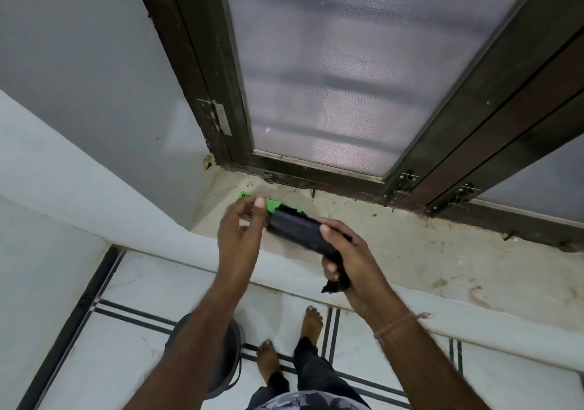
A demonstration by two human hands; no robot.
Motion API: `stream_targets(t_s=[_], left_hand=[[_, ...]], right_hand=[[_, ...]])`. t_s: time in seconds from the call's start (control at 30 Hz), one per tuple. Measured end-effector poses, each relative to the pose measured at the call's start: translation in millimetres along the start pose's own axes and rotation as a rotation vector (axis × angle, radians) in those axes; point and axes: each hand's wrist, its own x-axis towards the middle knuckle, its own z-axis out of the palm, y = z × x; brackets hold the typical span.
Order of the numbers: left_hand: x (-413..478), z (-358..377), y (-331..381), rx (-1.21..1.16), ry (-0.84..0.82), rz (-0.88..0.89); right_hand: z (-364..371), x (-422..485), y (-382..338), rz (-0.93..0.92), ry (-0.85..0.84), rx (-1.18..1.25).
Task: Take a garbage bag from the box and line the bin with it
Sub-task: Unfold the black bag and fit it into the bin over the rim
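A green garbage bag box [274,205] lies on the stone window sill [395,251], partly hidden behind my hands. My right hand [350,259] grips a black roll of garbage bags [298,229] that points toward the box, with a loose black end hanging below my fist. My left hand [241,231] hovers just left of the roll, fingers apart, thumb and forefinger over the box, holding nothing. A dark round bin [232,356] stands on the floor below, mostly covered by my left forearm.
A dark-framed window with a mesh screen [331,71] rises behind the sill, with latches along its bottom rail. A white wall stands at the left. Below are white floor tiles [132,346] with black lines and my bare feet beside the bin.
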Motion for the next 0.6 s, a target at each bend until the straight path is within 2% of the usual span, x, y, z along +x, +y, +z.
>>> stream_targets(t_s=[0.03,0.1,0.17,0.23,0.33,0.5,0.6], left_hand=[[9,-5,-7,0.220,0.026,0.158],[28,-9,-21,0.586,-0.081,0.330],[42,-8,-31,0.809,-0.256,0.341],[49,-5,-40,0.921,-0.378,0.329],[56,-4,-44,0.914,-0.377,0.369],[55,-11,-41,0.756,-0.344,0.383],[52,-21,-37,0.650,-0.270,0.371]], right_hand=[[-8,3,-4,-0.020,0.040,0.012],[-22,8,-10,-0.039,0.112,0.035],[-30,13,-12,-0.047,0.151,0.038],[-31,15,-11,-0.055,0.175,0.024],[-29,17,-7,-0.073,0.212,-0.005],[-27,17,-4,-0.140,0.297,-0.081],[-27,13,-7,-0.170,0.270,-0.159]])
